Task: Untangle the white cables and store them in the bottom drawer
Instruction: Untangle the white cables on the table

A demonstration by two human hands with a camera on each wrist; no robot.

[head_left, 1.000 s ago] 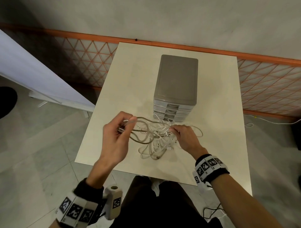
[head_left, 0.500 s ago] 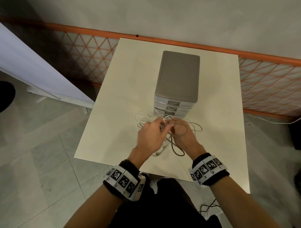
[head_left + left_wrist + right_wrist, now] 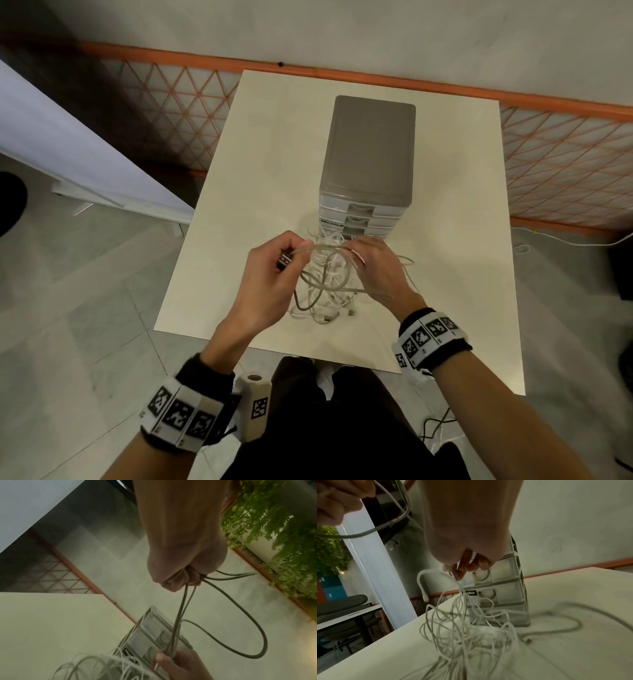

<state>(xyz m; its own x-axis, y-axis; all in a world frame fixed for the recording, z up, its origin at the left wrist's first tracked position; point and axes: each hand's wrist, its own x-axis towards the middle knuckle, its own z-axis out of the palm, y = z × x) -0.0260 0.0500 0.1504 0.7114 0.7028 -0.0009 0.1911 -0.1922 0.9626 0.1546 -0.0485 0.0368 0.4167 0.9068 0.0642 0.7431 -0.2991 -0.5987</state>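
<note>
A tangle of thin white cables [image 3: 329, 294] lies on the cream table [image 3: 260, 171] in front of a grey drawer unit [image 3: 371, 150], whose visible drawers are closed. My left hand [image 3: 291, 255] grips loops of a thicker grey cable [image 3: 308, 298] with a dark plug at its fingers. In the left wrist view that hand [image 3: 181, 580] is a fist round the grey cable [image 3: 257, 635]. My right hand [image 3: 352, 251] pinches strands lifted from the tangle. The right wrist view shows its fingertips [image 3: 460, 569] pinching a white cable above the tangle [image 3: 471, 635]. The bottom drawer is hidden behind hands and cables.
The table's near edge [image 3: 274, 346] lies just under my wrists. An orange mesh barrier [image 3: 565, 164] runs behind the table. A white board [image 3: 68, 154] leans at the left. Bare tabletop shows left and right of the drawer unit.
Half a second ago both hands met in front of the drawers. The left hand has since drawn left and up with the grey cable, stretching it away from the right hand.
</note>
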